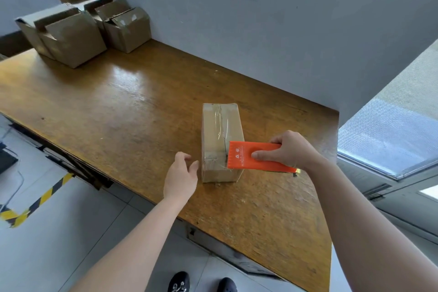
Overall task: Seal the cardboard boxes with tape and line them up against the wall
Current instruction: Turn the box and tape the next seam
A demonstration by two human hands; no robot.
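**Box lies end-on to us, cutter at its near end**

The small brown cardboard box [221,140] sits about midway across the worn wooden table [118,106], apart from the grey wall [260,19]. Its long axis runs away from us toward that wall. Clear tape [222,121] follows the top seam along the same line.

The right hand [290,149] grips a flat orange plastic tape dispenser [251,156], with the thumb pressed on its face and the fingers curled over the far edge. The toothed end sits at the seam, over the box's near right corner. So the tool comes in from the right, across the axis rather than along it.

The left hand [181,173] hovers relaxed with its fingers spread, holding nothing, just beside the box's near left side. We judge it the handier hand for steadying or shifting the box.

Hard to make out:
- whether the left fingertips touch the cardboard;
- whether the strip is cut free;
- the roll itself, hidden behind the orange plate and palm.

The box's right and far faces are out of sight. A cluster of open brown cardboard boxes [71,33] stands at the table's far left corner, by the wall.
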